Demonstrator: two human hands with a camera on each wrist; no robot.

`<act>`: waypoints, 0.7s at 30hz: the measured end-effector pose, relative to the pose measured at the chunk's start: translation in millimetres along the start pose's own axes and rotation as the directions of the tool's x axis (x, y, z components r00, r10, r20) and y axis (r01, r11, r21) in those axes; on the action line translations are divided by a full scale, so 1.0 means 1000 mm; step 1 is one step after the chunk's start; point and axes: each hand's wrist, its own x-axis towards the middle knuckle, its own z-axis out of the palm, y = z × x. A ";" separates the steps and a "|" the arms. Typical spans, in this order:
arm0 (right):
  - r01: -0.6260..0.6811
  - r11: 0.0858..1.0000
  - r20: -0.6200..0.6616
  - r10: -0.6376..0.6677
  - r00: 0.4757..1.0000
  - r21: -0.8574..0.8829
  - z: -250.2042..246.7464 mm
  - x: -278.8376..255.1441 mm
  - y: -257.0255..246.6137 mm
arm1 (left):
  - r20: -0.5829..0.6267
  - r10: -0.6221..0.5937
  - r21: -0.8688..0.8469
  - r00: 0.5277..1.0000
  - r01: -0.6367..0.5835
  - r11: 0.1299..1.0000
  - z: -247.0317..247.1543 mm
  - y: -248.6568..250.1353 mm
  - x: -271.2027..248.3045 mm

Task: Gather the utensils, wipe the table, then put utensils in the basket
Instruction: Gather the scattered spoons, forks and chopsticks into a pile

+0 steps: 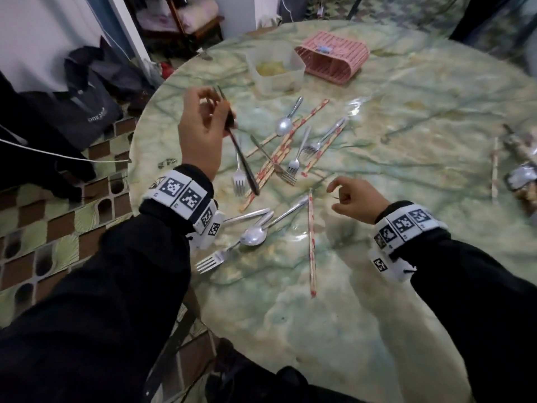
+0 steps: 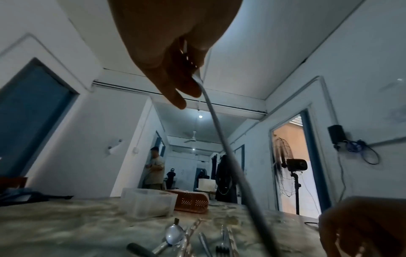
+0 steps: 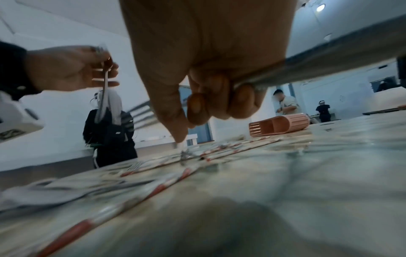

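Metal forks [image 1: 294,165], spoons [image 1: 284,125] and red-patterned chopsticks [image 1: 311,242] lie scattered across the round green marble table [image 1: 406,146]. My left hand [image 1: 219,113] is raised above the table's left side and grips a long metal utensil [image 1: 244,164], whose handle slants down over the pile; the handle [image 2: 222,139] also shows in the left wrist view. My right hand [image 1: 336,197] hovers low just right of the pile with curled fingers, index and thumb apart, nothing between them. The pink basket [image 1: 334,56] lies on its side at the far end.
A clear plastic tub [image 1: 276,68] with something yellow inside stands left of the basket. A spoon [image 1: 254,235] and a fork [image 1: 210,262] lie near the table's left rim. Blurred items [image 1: 520,178] sit at the right edge. Other people [image 3: 285,106] stand beyond the table.
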 end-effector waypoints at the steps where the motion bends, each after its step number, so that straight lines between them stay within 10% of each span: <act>1: 0.002 0.999 0.005 -0.002 1.000 -0.037 0.008 -0.003 -0.009 | 0.027 0.023 0.002 0.999 -0.023 1.000 -0.008 0.000 -0.001; 7: 0.067 0.980 0.100 -0.049 0.994 -0.185 0.054 -0.012 -0.071 | 0.243 -0.037 0.084 0.969 0.017 0.996 -0.057 -0.021 -0.024; 11: 0.110 0.931 0.179 -0.049 0.983 -0.349 0.076 -0.007 -0.103 | 0.476 -0.311 0.366 0.823 0.136 0.920 -0.087 -0.046 -0.038; 17: 0.083 0.871 0.225 0.033 0.974 -0.485 0.088 0.009 -0.112 | 0.479 -0.690 0.818 0.543 0.010 0.575 -0.107 -0.075 -0.058; 21: 0.116 0.844 0.239 0.014 0.971 -0.524 0.088 0.008 -0.110 | 0.506 -0.707 0.827 0.494 -0.046 0.560 -0.107 -0.079 -0.065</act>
